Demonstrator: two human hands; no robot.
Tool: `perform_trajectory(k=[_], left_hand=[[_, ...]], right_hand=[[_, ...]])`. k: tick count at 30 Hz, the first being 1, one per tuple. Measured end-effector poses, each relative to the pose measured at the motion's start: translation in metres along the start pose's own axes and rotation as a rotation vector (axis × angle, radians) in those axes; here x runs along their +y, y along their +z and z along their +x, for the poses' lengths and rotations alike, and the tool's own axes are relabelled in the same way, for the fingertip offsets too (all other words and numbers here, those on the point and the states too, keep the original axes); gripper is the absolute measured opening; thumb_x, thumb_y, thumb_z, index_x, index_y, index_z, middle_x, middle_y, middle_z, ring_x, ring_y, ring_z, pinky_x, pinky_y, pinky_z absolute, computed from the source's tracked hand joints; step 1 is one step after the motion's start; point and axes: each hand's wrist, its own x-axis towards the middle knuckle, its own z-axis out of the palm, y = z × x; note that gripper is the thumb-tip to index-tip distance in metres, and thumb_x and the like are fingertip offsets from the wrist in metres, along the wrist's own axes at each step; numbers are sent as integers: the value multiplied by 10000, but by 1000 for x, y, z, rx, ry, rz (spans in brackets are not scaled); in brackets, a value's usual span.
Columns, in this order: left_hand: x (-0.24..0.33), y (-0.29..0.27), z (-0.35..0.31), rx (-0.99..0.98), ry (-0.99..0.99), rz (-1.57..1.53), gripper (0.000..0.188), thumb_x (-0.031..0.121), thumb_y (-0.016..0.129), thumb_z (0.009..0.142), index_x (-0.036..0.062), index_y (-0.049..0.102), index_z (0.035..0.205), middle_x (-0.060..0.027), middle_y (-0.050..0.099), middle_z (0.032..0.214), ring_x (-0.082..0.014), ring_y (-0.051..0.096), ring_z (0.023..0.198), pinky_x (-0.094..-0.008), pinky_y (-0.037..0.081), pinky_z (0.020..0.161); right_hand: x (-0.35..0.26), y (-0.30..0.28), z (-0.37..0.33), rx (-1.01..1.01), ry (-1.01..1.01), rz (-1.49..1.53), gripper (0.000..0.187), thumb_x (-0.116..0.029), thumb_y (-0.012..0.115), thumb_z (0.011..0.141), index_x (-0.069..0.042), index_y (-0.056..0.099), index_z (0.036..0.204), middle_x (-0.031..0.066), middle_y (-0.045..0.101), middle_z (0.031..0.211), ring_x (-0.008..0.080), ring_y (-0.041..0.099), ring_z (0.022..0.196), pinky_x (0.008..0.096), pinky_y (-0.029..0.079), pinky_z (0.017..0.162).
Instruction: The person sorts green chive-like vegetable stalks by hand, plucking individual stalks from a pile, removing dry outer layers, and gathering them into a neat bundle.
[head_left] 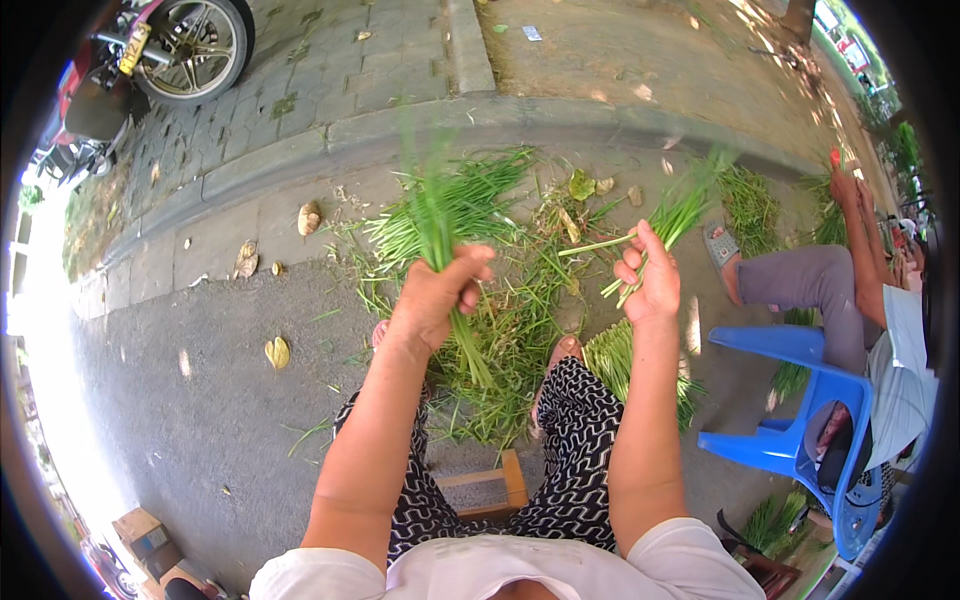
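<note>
My left hand point(437, 298) is closed round a bunch of green garlic chives point(466, 350); its leafy tops point away from me and are smeared by motion, while the cut ends stick out below the fist. In my right hand point(652, 278), a smaller bunch of chives point(680, 212) is pinched, with one pale stalk point(597, 244) jutting out to the left. Beyond the left hand lies a loose heap of chives point(485, 195) on the pavement. Between my feet spreads a mat of trimmed leaves and scraps point(510, 330). Beside my right foot, partly behind the forearm, sits a neat bundle of chives point(608, 355).
A low wooden stool point(514, 478) shows between my legs. To the right, another person point(800, 280) sits near a blue plastic chair point(780, 440), holding something red and green. More chives point(748, 205) lie by that person's foot. A kerb point(560, 120) crosses ahead; a motorcycle point(195, 50) stands far left.
</note>
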Motion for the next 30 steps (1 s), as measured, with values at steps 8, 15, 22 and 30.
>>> perform_trajectory(k=[8,15,22,30], left_hand=[[-5,25,-9,-171,-26,169,222,214,638,816,14,598,904,-64,615,755,-62,445,461,-197,341,390],[-16,35,-10,-186,-65,85,160,160,657,791,15,611,841,-58,614,739,-65,442,467,-183,331,402],[-17,38,-7,-250,-87,56,233,185,597,828,2,591,973,-77,628,854,-73,428,502,-207,348,444],[-12,30,-7,-356,-107,-3,214,185,524,878,14,585,991,-41,597,793,-76,435,527,-211,346,463]], right_hand=[[19,24,-20,-161,139,-135,154,-158,668,773,-77,538,784,-3,511,737,42,427,486,185,305,353],[31,34,-29,-178,201,-157,212,-211,695,757,-93,535,833,-17,507,733,45,447,534,175,309,378],[20,24,-17,-160,188,-291,234,-284,640,791,-119,495,710,-2,513,653,86,512,553,228,440,465],[18,28,-34,-308,269,-253,193,-140,668,775,-71,539,902,12,529,738,43,441,470,189,342,357]])
